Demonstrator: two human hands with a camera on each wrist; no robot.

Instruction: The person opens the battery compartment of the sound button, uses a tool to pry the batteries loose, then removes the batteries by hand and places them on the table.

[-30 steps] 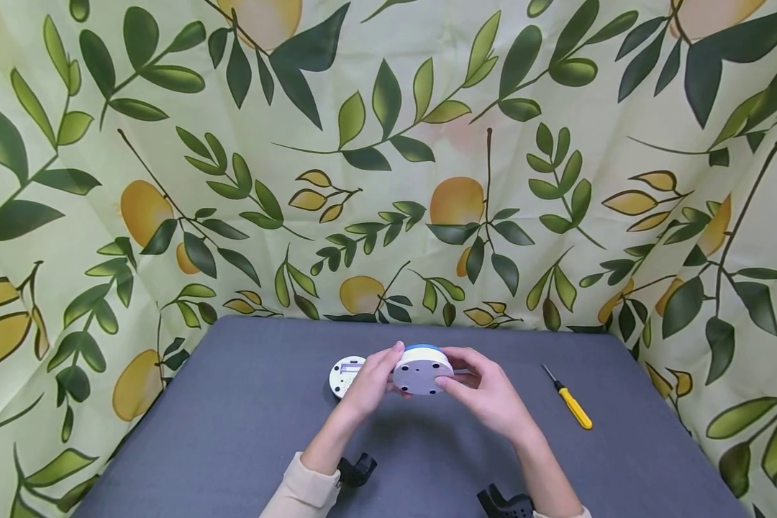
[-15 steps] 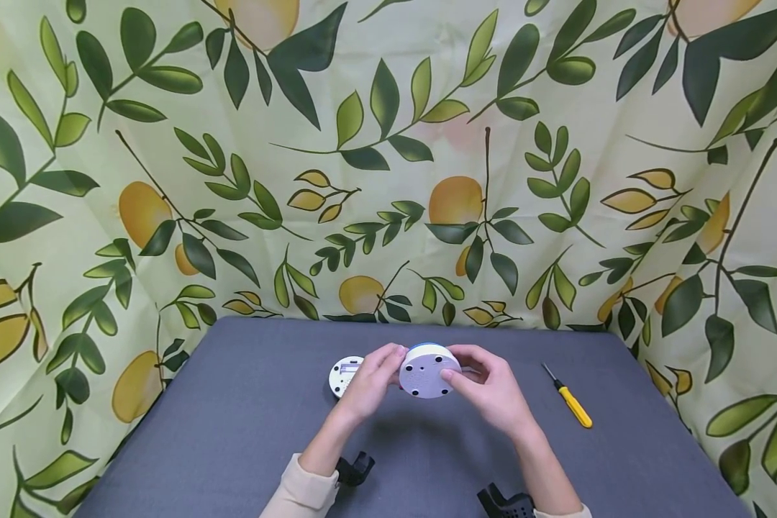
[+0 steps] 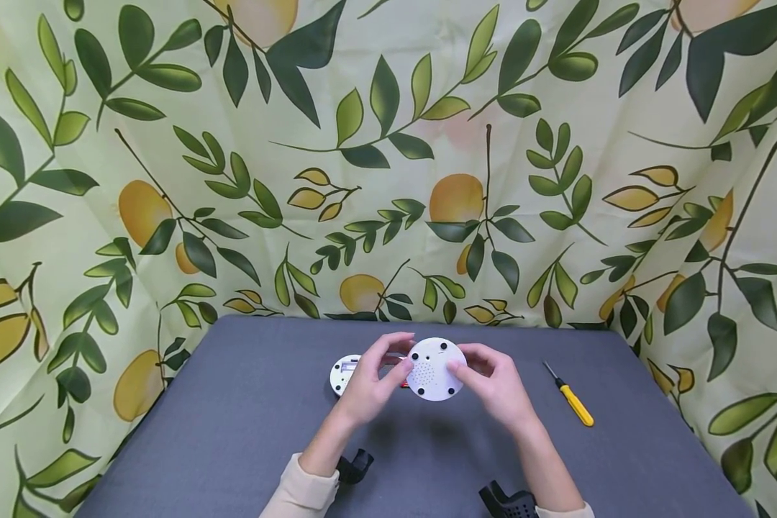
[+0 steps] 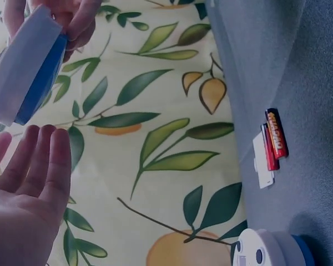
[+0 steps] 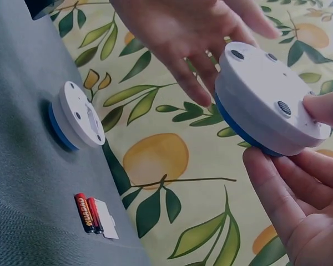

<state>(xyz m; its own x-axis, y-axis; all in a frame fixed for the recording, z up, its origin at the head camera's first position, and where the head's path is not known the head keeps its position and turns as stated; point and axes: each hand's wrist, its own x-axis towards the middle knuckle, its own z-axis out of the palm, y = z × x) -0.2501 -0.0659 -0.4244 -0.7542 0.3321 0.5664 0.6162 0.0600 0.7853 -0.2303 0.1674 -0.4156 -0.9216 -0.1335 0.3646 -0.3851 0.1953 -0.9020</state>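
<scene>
A round white device (image 3: 437, 369) with a blue face, black feet and small holes in its underside is held up above the table. My right hand (image 3: 501, 385) pinches its edge, thumb on the underside and fingers on the blue side, as the right wrist view shows. Beside its other edge is my left hand (image 3: 374, 381), whose fingers (image 4: 55, 160) are nearly straight, just apart from the device in the left wrist view. A second such device (image 5: 80, 113) lies blue side down on the table, its battery compartment uncovered.
Two red and black batteries (image 5: 84, 213) lie beside a small white cover (image 5: 106, 219) on the grey table (image 3: 246, 432). A screwdriver (image 3: 576, 404) with a yellow handle lies at the right. Leaf-patterned cloth (image 3: 388, 216) hangs behind.
The device has tilted up and shifted slightly right, so its underside faces the head camera more fully. My left hand has loosened from its edge, while my right hand keeps hold.
</scene>
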